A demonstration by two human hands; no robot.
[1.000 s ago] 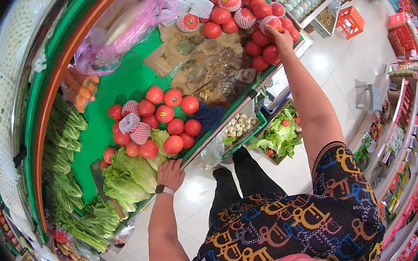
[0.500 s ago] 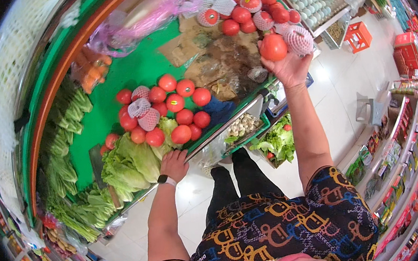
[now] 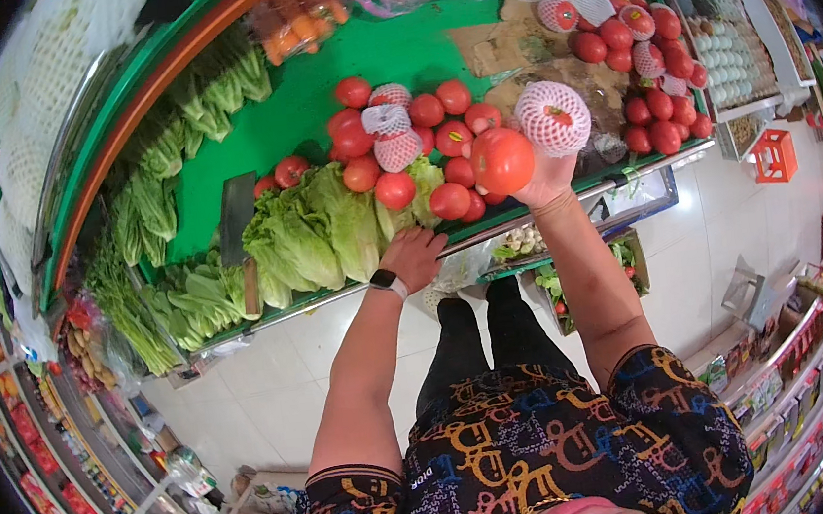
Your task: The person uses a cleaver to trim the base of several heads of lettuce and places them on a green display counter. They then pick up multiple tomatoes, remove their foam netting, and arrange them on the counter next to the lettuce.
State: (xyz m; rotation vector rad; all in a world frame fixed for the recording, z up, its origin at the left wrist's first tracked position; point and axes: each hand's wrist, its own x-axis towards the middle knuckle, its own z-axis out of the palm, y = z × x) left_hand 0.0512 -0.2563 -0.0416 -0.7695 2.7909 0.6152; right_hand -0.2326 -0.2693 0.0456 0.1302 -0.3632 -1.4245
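My right hand (image 3: 551, 182), palm up and fingers mostly hidden, holds a large bare tomato (image 3: 502, 161) together with a second one in a white-and-pink foam net (image 3: 553, 119). It hovers at the right side of a tomato heap (image 3: 426, 110), where a few fruits wear foam nets. At the stall's front edge (image 3: 488, 232) my left hand (image 3: 415, 259) lies with fingers stretched out, beside the lettuce (image 3: 315, 229) and just below the heap. A watch (image 3: 384, 278) is on that wrist.
A cleaver (image 3: 239, 221) lies left of the lettuce, among leafy greens (image 3: 145, 215). Bagged carrots (image 3: 295, 20) sit at the back. Another tomato pile (image 3: 661, 119) is at the right, near egg trays (image 3: 731, 58). An orange crate (image 3: 774, 156) stands on the floor.
My right hand has carried both tomatoes left, from near the right-hand pile to the middle heap. The view has swung left. My left hand stays at the stall edge.
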